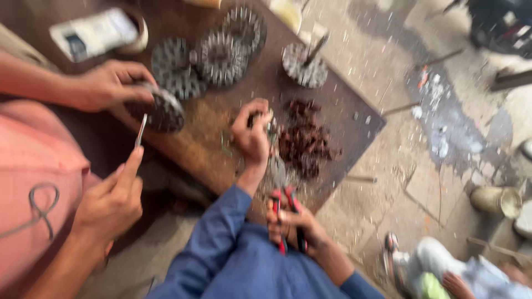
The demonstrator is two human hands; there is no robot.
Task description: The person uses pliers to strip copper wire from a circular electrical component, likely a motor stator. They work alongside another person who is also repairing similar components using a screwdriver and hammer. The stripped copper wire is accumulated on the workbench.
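Though blur hides detail, the left hand [252,135] clasps a small metal piece [270,124] beside the rusty scrap pile [303,143], likely stiff, light, best pinched endwise, while the right hand [296,227] grips red-handled pliers [292,200].

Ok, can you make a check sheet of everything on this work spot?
Surface: brown board on a dusty floor.
Job's things: left hand grips a toothed disc; right hand pinches a thin metal strip.
Clutter: more toothed discs, rusty scraps.
Fingers: both sets closed on their things.
Cables: grey cord on a pink shirt.
Surroundings: a co-worker in blue holds red pliers; another person sits nearby.
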